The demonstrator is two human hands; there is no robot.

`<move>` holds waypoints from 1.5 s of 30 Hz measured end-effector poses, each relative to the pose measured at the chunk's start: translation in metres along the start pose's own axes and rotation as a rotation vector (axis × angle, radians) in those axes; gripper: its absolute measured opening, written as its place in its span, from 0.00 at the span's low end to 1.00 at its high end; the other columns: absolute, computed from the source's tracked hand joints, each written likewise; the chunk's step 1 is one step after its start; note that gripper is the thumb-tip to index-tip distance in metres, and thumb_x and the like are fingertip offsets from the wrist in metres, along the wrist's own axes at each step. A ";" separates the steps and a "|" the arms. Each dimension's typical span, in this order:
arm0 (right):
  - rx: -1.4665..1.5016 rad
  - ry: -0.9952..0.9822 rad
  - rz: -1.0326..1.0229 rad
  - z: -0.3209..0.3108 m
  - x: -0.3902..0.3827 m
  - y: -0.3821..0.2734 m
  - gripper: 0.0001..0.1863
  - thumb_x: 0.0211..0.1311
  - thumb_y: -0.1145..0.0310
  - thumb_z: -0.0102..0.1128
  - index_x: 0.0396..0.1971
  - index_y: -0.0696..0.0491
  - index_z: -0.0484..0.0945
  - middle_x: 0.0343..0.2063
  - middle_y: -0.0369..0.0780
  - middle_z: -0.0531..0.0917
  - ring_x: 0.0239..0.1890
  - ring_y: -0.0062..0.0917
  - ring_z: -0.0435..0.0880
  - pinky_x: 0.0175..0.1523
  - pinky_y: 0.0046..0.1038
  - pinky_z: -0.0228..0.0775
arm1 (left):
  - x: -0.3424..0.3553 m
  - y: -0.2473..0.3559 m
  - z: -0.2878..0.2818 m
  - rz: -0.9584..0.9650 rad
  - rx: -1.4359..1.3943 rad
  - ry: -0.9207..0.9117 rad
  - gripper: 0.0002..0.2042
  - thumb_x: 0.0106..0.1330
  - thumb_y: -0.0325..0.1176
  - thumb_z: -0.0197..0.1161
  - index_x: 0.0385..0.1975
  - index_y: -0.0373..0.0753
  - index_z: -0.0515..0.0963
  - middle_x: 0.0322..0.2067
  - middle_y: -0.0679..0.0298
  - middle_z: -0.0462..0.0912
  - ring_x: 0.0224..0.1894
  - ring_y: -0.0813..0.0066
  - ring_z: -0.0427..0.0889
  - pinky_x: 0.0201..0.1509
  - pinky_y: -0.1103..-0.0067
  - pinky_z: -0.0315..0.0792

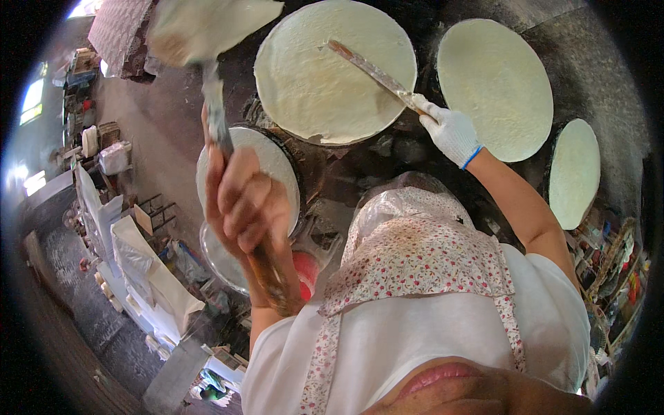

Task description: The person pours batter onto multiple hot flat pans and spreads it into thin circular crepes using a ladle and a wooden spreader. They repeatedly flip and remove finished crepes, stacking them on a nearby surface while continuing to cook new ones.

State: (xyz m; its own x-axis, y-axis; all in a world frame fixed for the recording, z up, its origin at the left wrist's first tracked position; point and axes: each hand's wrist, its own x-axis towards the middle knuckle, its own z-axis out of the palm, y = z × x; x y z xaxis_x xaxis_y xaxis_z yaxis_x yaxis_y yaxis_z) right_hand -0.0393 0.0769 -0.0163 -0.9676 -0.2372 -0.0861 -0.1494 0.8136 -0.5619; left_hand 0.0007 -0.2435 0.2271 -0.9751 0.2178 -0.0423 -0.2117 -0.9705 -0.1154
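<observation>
Big pale round [297, 83]: it lies at the top centre of the frame.
Pale sheet [214, 28]: blurred, at upper left, on the end of a handled tool [218, 117].
Left hand [249, 197]: bare, left of centre; its fingers are closed around the tool.
Flat stick [370, 70]: over the big round; contact I cannot tell.
Right hand [451, 135]: white-gloved, fingers closed on the stick's end.

A head-worn fisheye looks down from close above the apron [423, 266].
</observation>
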 end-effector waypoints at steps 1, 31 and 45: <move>0.058 0.032 -0.007 -0.001 0.000 -0.001 0.22 0.73 0.57 0.59 0.66 0.35 0.78 0.37 0.49 0.88 0.37 0.48 0.88 0.41 0.47 0.80 | -0.010 0.003 0.001 0.029 0.049 0.042 0.15 0.86 0.34 0.37 0.40 0.31 0.68 0.25 0.66 0.67 0.14 0.81 0.69 0.13 0.81 0.74; 0.137 0.046 0.022 0.006 0.007 -0.048 0.22 0.75 0.56 0.57 0.65 0.40 0.80 0.48 0.48 0.88 0.46 0.46 0.88 0.50 0.42 0.80 | -0.072 0.021 -0.048 -0.022 -0.314 0.269 0.17 0.86 0.31 0.34 0.65 0.27 0.62 0.26 0.66 0.66 0.16 0.82 0.71 0.15 0.80 0.75; 0.273 -0.071 0.048 0.028 -0.008 -0.064 0.21 0.73 0.58 0.60 0.62 0.43 0.82 0.52 0.47 0.87 0.53 0.43 0.87 0.56 0.36 0.80 | -0.121 0.032 -0.007 0.076 -0.080 0.097 0.17 0.87 0.37 0.36 0.51 0.28 0.67 0.24 0.62 0.68 0.17 0.80 0.72 0.15 0.81 0.76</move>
State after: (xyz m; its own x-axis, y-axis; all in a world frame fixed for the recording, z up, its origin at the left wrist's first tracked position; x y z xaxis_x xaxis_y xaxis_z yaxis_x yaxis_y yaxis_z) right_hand -0.0164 0.0119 -0.0027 -0.9541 -0.2466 -0.1697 -0.0347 0.6541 -0.7556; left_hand 0.1127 -0.2998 0.2212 -0.9764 0.1565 -0.1489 -0.1276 -0.9740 -0.1872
